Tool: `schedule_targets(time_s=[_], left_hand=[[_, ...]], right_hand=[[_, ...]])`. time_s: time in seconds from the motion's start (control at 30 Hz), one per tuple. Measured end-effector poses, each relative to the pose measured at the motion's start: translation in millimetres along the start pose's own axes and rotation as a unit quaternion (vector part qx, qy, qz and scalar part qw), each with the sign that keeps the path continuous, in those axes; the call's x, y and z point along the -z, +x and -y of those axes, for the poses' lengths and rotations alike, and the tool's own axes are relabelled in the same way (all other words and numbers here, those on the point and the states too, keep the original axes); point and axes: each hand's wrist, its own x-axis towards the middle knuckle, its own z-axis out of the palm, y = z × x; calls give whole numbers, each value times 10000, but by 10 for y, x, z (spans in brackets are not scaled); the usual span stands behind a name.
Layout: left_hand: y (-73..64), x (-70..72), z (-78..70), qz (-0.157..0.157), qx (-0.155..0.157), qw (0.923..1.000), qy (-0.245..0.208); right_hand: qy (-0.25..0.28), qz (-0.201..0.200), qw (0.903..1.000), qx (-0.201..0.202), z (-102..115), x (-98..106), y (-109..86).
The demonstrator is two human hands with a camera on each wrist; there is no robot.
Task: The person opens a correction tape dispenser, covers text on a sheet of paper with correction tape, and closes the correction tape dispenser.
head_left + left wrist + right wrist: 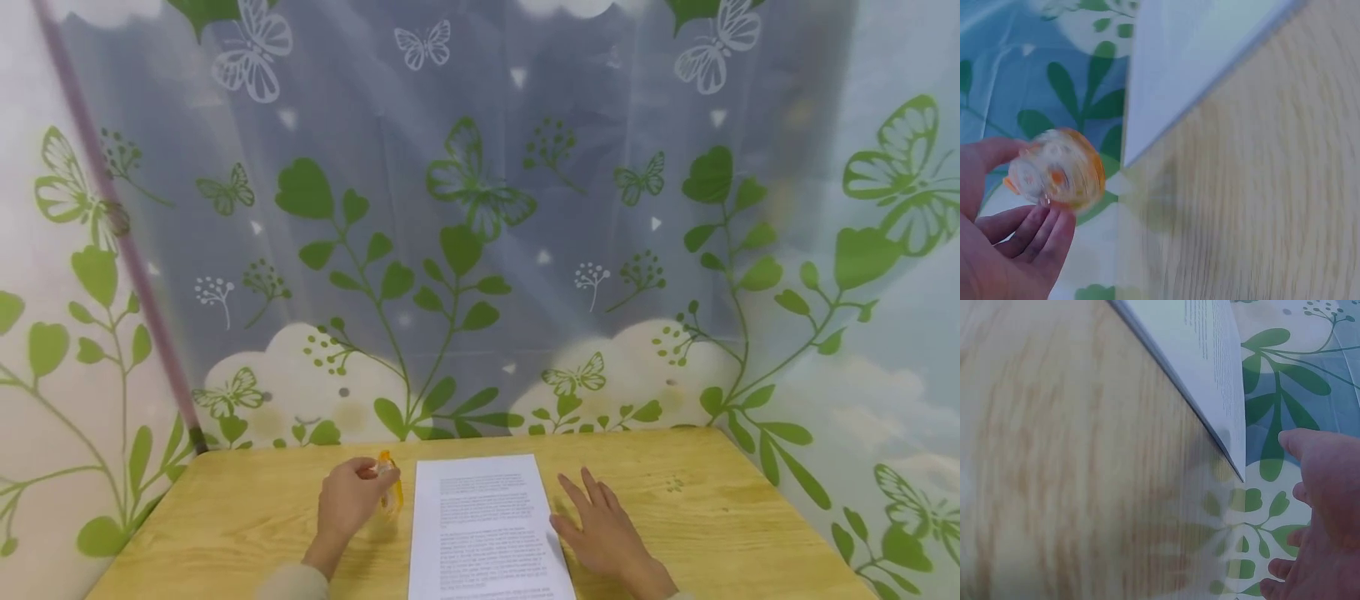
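In the head view my left hand (349, 500) pinches a correction tape (391, 492) with a clear case and orange edging, left of a paper stack (480, 529). The left wrist view shows the correction tape (1060, 172) blurred, between the thumb on one side and the fingers on the other. Printed lines cover the stack's top sheet. Beside its right edge is my right hand (603, 529), holding nothing, fingers spread and thumb close to the paper. From the right wrist, that hand (1329, 506) appears next to the stack's corner (1229, 447).
The wooden table (225, 517) extends to both sides of the paper. Behind its far edge hangs a curtain (480, 333) printed with leaves and butterflies, with more of it at both sides. A slanted pole (135, 258) stands at the left.
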Motion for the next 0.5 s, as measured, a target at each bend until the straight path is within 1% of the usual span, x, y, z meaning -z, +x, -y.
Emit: schedule_targets(time_s=[0.03, 0.1, 0.23, 0.33, 0.43, 0.5], left_hand=[[12, 7, -7, -11, 138, 9994, -310], [29, 18, -11, -8, 459, 9951, -879], [24, 14, -23, -14, 919, 9803, -1749], [10, -3, -40, -33, 1090, 9679, -2264], [-14, -35, -75, -2, 1294, 9502, -2834], [-36, -70, -105, 55, 1430, 9351, -3242]], right_hand=[[16, -5, 10000, 2, 6, 3, -5], [41, -17, 10000, 2, 18, 13, -13], [73, -16, 10000, -33, 26, 25, -29], [104, -32, 9999, -91, 32, 29, -34], [153, -93, 9997, -144, 37, 25, -27], [190, -152, 9995, -186, 38, 16, -21]])
